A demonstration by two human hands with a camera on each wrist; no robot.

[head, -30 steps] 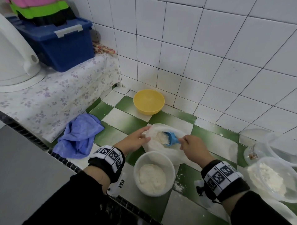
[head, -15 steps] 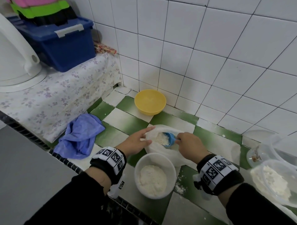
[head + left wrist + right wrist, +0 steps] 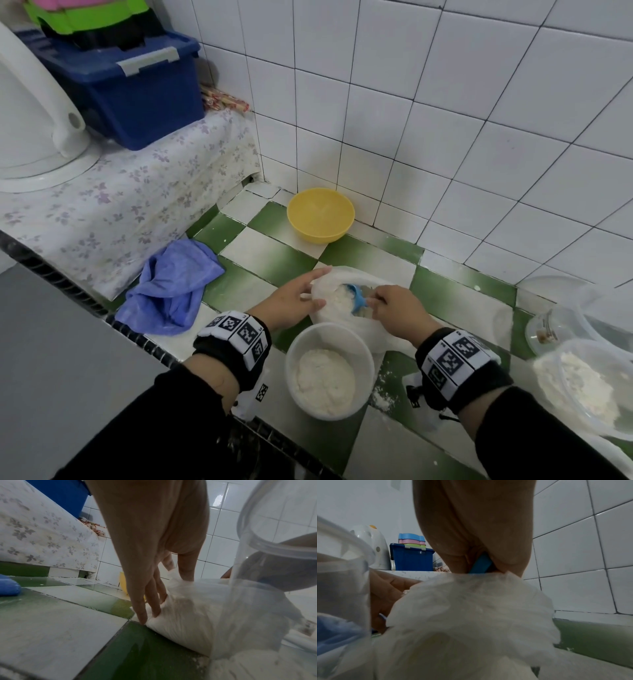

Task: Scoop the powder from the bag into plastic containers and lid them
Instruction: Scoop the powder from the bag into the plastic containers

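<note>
A white plastic bag of powder (image 3: 346, 325) lies open on the green-and-white tiled counter (image 3: 263, 253). My left hand (image 3: 317, 287) presses straight fingers against the bag's left side (image 3: 188, 615), thumb on its rim. My right hand (image 3: 380, 301) grips the handle of a small blue scoop (image 3: 358, 298), whose bowl is down in the bag's powder. In the right wrist view the scoop handle (image 3: 480, 565) shows between the fingers above the bag (image 3: 471, 615). A round clear container (image 3: 291, 353), partly filled with powder, stands just in front of the bag.
A yellow bowl (image 3: 320, 214) sits by the tiled wall. A blue cloth (image 3: 171, 284) lies at left below a covered ledge with a blue crate (image 3: 137, 89). More clear containers (image 3: 582, 387), one holding powder, crowd the right edge. Spilled powder (image 3: 382, 399) dusts the tiles.
The right hand has pushed the scoop a little left and deeper into the bag's powder. The left hand stays against the bag.
</note>
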